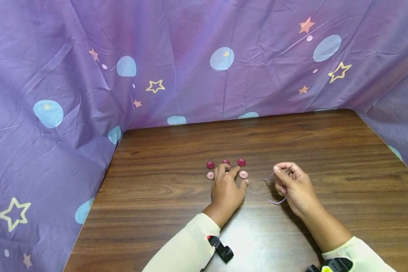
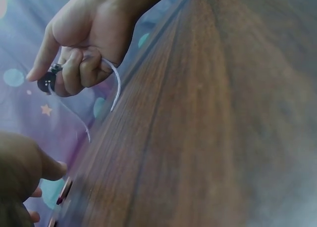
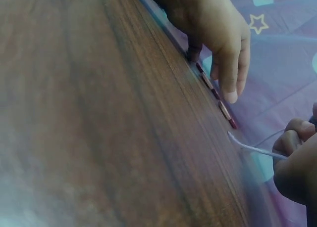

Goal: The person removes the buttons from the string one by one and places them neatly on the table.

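My left hand (image 1: 227,190) reaches over two short rows of buttons on the table, its fingers bent down among them. Behind its fingertips lie a left dark-red button (image 1: 210,165), a partly covered middle one (image 1: 226,162) and a right one (image 1: 241,162). A pink button (image 1: 210,175) lies left of the fingers, another pink button (image 1: 243,174) right of them, near the thumb. My right hand (image 1: 294,185), raised at the right, grips a thin lilac cord (image 2: 118,86) with both ends hanging out. Small dark button-like pieces (image 2: 47,82) show at its thumb and fingertips in the left wrist view.
The brown wood-grain table (image 1: 156,185) reaches back to a purple curtain (image 1: 190,45) printed with stars and blue spots. The same cloth hangs along the left and right sides. Dark wrist straps (image 1: 221,249) sit over pale sleeves (image 1: 187,245).
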A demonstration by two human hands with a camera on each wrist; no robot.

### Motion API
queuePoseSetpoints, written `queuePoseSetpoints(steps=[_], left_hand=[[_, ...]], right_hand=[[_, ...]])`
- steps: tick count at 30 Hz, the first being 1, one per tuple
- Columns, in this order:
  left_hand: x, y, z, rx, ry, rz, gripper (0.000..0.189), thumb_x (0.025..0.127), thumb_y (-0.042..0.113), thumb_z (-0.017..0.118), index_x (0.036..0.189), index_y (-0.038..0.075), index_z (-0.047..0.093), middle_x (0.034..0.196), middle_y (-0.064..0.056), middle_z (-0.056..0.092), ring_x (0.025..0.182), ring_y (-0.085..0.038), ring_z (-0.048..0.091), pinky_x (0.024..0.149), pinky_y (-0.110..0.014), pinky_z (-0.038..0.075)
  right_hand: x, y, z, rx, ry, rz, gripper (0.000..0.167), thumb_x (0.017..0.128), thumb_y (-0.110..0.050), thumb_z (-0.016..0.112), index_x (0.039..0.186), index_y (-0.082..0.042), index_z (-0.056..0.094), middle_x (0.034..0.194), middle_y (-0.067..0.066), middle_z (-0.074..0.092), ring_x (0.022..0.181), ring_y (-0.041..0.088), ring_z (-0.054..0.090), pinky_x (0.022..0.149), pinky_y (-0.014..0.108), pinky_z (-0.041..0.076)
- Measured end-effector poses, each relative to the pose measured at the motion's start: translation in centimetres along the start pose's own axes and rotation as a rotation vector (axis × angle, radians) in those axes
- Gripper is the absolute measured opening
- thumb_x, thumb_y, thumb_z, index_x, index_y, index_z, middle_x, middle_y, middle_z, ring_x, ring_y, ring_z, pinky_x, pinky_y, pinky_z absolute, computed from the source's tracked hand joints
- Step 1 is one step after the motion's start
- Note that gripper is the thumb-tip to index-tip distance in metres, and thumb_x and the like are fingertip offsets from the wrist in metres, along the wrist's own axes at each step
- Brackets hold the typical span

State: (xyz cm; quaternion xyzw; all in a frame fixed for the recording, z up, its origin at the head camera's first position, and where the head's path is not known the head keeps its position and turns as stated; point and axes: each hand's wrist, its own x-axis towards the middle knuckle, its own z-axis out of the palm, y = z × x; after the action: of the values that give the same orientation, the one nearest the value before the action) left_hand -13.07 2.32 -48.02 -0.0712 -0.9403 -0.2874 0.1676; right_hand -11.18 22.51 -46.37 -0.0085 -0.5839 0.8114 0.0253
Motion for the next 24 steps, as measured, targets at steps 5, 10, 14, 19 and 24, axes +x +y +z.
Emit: queuePoseSetpoints(steps=[5, 10, 14, 19, 24], left_hand=[[-0.2, -0.1, -0.2, -0.061, 0.101, 0.042, 0.037, 0.083, 0.024, 0.091, 0.117, 0.015, 0.085, 0.126, -0.008, 0.07, 0.122, -0.025, 0.062, 0.101, -0.041, 0.058], [-0.3, -0.1, -0.4, -0.122, 0.171, 0.076, 0.03, 0.081, 0.016, 0.09, 0.111, 0.013, 0.085, 0.121, -0.009, 0.071, 0.118, -0.027, 0.063, 0.1, -0.041, 0.057], [-0.5, -0.1, -0.5, -0.154, 0.204, 0.088, 0.032, 0.081, 0.014, 0.09, 0.112, 0.013, 0.085, 0.119, -0.009, 0.072, 0.116, -0.027, 0.064, 0.099, -0.042, 0.057], [-0.7, -0.5, -0.8, -0.234, 0.246, 0.094, 0.038, 0.078, 0.008, 0.091, 0.116, 0.01, 0.083, 0.115, -0.009, 0.072, 0.108, -0.026, 0.066, 0.098, -0.043, 0.055], [-1.0, -1.2, -1.0, -0.33, 0.281, 0.108, 0.037, 0.078, 0.004, 0.091, 0.113, 0.008, 0.082, 0.106, -0.01, 0.072, 0.1, -0.027, 0.067, 0.092, -0.039, 0.055]], right_hand=[[0.0, 0.2, 0.1, 0.031, -0.008, -0.034, 0.023, 0.108, 0.002, 0.06, 0.105, -0.018, 0.072, 0.077, -0.01, 0.059, 0.055, 0.002, 0.044, 0.051, 0.027, 0.024], [-0.1, 0.1, 0.3, 0.033, -0.011, -0.026, 0.028, 0.105, 0.007, 0.062, 0.107, -0.017, 0.076, 0.083, -0.009, 0.063, 0.059, 0.002, 0.048, 0.054, 0.015, 0.041], [-0.3, 0.0, 0.3, 0.014, -0.033, -0.006, 0.025, 0.106, 0.004, 0.063, 0.111, -0.016, 0.077, 0.087, -0.009, 0.062, 0.063, 0.003, 0.051, 0.057, 0.014, 0.044], [-0.4, 0.1, 0.5, -0.015, -0.067, 0.011, 0.024, 0.107, 0.003, 0.063, 0.117, -0.014, 0.076, 0.095, -0.008, 0.066, 0.067, 0.004, 0.054, 0.059, 0.014, 0.047], [-0.6, 0.3, 0.8, -0.02, -0.097, 0.01, 0.026, 0.103, 0.008, 0.065, 0.123, -0.009, 0.069, 0.097, -0.008, 0.072, 0.068, 0.004, 0.057, 0.058, 0.014, 0.049]])
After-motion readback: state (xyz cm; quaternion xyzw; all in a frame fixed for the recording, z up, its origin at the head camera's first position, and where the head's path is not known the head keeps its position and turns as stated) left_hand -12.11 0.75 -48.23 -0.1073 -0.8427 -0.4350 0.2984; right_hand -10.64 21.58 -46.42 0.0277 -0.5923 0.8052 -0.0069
